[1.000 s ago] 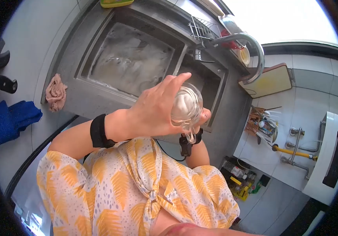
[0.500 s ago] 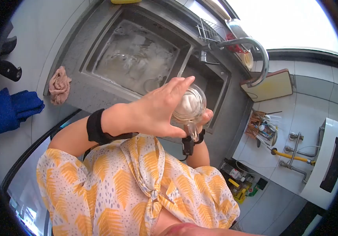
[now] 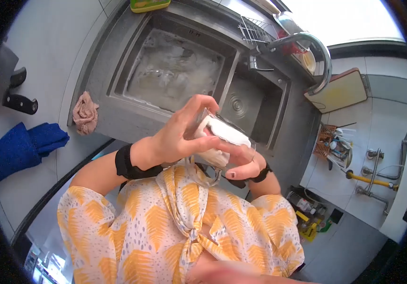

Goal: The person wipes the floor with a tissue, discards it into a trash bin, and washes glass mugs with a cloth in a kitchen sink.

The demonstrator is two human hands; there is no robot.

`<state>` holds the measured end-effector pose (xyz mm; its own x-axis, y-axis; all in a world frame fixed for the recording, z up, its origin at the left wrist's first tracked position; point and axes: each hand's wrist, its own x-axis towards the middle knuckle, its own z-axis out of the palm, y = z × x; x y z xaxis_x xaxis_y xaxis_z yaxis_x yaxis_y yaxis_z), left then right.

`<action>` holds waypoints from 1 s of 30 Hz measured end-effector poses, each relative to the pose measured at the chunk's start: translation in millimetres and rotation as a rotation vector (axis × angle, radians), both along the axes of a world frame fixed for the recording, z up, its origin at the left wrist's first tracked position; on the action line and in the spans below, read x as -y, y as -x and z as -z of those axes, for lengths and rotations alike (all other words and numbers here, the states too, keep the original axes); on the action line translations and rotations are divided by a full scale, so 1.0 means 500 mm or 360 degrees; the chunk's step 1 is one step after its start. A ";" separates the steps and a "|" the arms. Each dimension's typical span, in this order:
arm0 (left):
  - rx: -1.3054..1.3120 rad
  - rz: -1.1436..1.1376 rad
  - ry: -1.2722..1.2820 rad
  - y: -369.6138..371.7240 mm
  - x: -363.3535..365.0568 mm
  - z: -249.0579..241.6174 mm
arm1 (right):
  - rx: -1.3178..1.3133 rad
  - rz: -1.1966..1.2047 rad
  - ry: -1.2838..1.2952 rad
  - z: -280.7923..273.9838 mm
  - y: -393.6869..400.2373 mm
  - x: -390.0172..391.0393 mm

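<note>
A clear glass mug [image 3: 202, 176] with a loop handle is held tilted in front of my chest, near the sink's front edge. My left hand [image 3: 177, 130] grips it from the left, with its fingers over the far side and its thumb toward the middle. A white cloth or sponge [image 3: 228, 131] is bunched at the glass. My right hand [image 3: 246, 163] curls around the white piece and the mug from the right. Overlapping fingers hide how much of the white piece is inside the glass.
A double sink holds cloudy, sudsy water in its left basin [image 3: 175, 66]; the right basin [image 3: 241, 102] has a drain. A curved faucet [image 3: 324, 57] arches over it. Around lie a pink rag [image 3: 85, 113], blue towel [image 3: 28, 146], black-handled knives [image 3: 21, 102] and a cutting board [image 3: 338, 90].
The mug has turned onto a tilt, and its handle now points down toward my body. More of the white piece shows. Both hands have shifted slightly down, and the view has moved a little.
</note>
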<state>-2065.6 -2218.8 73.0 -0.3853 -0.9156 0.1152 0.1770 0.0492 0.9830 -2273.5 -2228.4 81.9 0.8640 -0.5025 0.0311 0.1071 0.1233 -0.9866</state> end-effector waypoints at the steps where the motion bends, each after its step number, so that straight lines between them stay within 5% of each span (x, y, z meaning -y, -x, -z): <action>1: 0.0018 0.0026 -0.0003 -0.001 0.000 -0.006 | -0.0067 -0.0126 0.0187 -0.017 -0.004 0.008; 6: -0.0073 0.0162 -0.0272 -0.006 0.023 -0.030 | -0.0253 -0.0235 0.0771 -0.032 -0.009 0.020; 10: -0.0157 0.0212 -0.0419 -0.014 0.033 -0.022 | -0.0307 0.0103 0.0352 -0.034 -0.033 -0.033; 13: -0.0039 0.0233 -0.0167 -0.021 0.037 -0.019 | -0.0337 0.0163 0.0717 -0.037 -0.025 -0.039; 21: 0.0044 0.0284 -0.0593 0.002 0.048 0.006 | -0.0690 0.0018 0.1401 -0.005 -0.029 -0.038; 23: -0.0010 0.0262 -0.0633 0.005 0.049 -0.005 | -0.0590 0.0434 0.1569 -0.006 -0.039 -0.042; 30: 0.0060 0.0181 -0.0634 0.007 0.057 -0.021 | -0.0704 0.0605 0.1503 0.003 -0.049 -0.050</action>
